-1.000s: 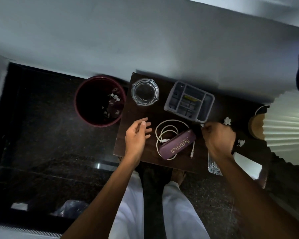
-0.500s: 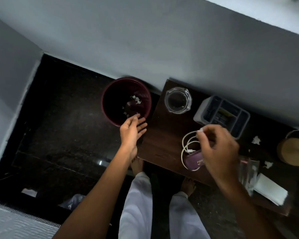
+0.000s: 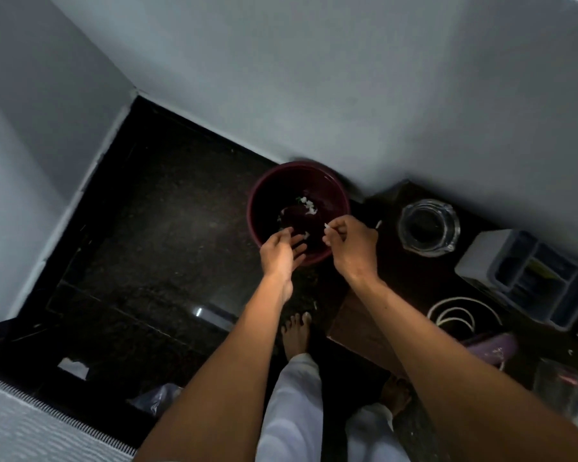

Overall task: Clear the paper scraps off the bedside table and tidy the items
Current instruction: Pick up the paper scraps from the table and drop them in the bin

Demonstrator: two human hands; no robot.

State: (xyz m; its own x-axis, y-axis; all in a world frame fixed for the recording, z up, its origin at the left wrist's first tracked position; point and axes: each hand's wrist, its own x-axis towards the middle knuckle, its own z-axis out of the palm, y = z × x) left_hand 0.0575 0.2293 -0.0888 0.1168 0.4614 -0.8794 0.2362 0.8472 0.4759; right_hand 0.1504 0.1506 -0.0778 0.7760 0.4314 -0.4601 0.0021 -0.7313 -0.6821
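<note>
The right hand has left the table and now hangs over the bin, pinching a scrap. The left hand has moved there too, over the bin's near rim, fingers loose.

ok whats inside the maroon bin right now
A few white paper scraps lie on the floor of the maroon bin. Its near side is hidden by both hands: the left hand, open, and the right hand, pinching another scrap over it.
</note>
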